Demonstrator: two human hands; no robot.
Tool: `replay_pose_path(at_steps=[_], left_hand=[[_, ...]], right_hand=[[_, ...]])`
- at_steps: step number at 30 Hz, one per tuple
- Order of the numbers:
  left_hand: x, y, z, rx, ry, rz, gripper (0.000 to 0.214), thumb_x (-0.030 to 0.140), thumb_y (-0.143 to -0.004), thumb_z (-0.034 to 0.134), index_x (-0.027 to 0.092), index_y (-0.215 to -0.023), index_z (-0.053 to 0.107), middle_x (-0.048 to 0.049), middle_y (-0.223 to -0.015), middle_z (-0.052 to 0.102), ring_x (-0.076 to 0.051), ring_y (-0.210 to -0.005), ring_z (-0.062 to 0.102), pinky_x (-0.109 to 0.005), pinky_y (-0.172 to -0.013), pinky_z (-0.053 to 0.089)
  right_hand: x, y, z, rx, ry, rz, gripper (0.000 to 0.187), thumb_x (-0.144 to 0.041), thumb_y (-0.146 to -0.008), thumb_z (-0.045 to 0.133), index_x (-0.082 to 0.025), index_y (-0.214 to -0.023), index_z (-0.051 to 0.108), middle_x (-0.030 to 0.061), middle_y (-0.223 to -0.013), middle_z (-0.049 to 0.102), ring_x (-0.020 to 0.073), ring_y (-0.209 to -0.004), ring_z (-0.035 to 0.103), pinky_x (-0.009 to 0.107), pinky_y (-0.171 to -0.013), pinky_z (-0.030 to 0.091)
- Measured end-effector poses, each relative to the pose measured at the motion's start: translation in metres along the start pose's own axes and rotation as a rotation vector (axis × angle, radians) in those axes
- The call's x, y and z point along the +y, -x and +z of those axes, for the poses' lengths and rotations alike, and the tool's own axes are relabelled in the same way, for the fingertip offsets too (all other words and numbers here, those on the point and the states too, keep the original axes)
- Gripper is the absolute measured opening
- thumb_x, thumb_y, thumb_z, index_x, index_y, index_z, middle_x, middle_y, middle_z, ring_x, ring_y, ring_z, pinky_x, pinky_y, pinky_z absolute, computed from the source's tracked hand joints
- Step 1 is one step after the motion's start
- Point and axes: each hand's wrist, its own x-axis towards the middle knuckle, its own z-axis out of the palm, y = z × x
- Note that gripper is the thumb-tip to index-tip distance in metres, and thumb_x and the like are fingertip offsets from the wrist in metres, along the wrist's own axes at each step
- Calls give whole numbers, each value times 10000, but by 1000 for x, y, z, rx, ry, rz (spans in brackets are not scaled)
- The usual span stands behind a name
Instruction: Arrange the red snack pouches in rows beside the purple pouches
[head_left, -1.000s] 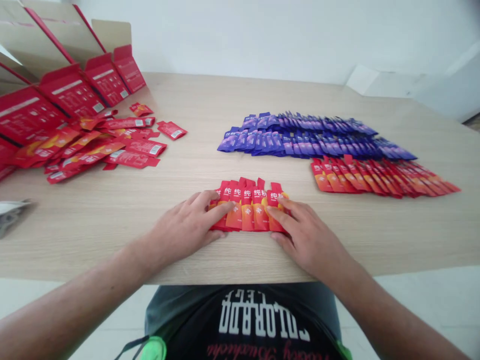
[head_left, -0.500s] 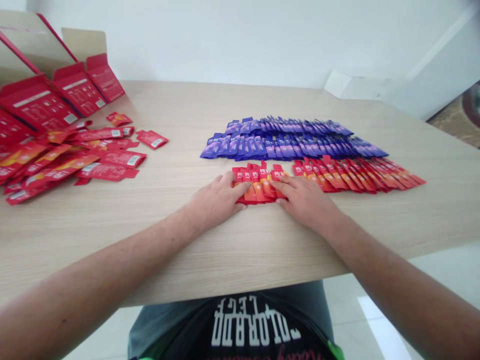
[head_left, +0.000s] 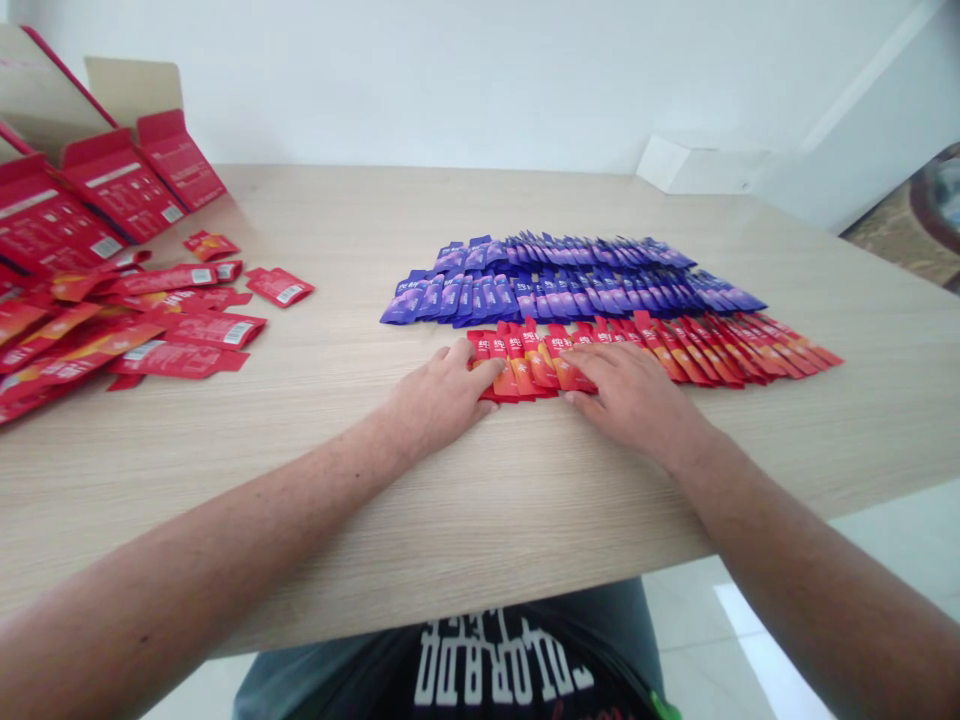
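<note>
Overlapping red and orange sachets form the front row on the table, with printed labels facing up. My left hand cups the row's left end, its thumb lying on the outermost sachets. Over the row to its right, my right hand has its fingers bent down onto the sachets, covering some of them. Both hands are closed about this section, with several sachets showing between them. Fanned red sachets carry on beyond my right hand. Just behind lie two overlapping rows of purple sachets.
On the left, a loose pile of red sachets lies before open red cartons. One sachet lies apart at the pile's right side. A white box-like piece stands against the wall at the back right.
Both hands have shifted right relative to the purple rows, with the red sachets between them. The gap in the red row near my right hand has closed. The whole view has turned slightly right.
</note>
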Motion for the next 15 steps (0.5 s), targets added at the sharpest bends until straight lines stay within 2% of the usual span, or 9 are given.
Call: replay_pose_path(at_steps=[5, 10, 15], left_hand=[[5, -6, 2, 17, -10, 0, 536, 416, -1030, 627, 248, -1530, 531, -171, -1402, 532, -337, -1232, 608, -471, -1037, 556], [13, -12, 3, 63, -23, -36, 681, 575, -1004, 634, 225, -1569, 486, -192, -1395, 530, -361, -1217, 613, -474, -981, 576], [20, -17, 4, 88, -58, -77, 621, 589, -1007, 625, 249, -1517, 529, -165, -1331, 559, -348, -1194, 622, -456, -963, 574]], right_hand=[[9, 5, -5, 34, -36, -7, 503, -412, -1063, 577, -95, -1447, 644, 199, -1439, 673, 376, -1335, 605, 575, -1159, 462], [7, 0, -2, -15, -34, -30, 525, -426, -1035, 634, -117, -1460, 638, 196, -1461, 654, 376, -1360, 590, 576, -1167, 460], [5, -8, 0, -32, -24, -75, 531, -407, -1021, 668, -126, -1470, 633, 183, -1458, 653, 374, -1386, 567, 581, -1200, 434]])
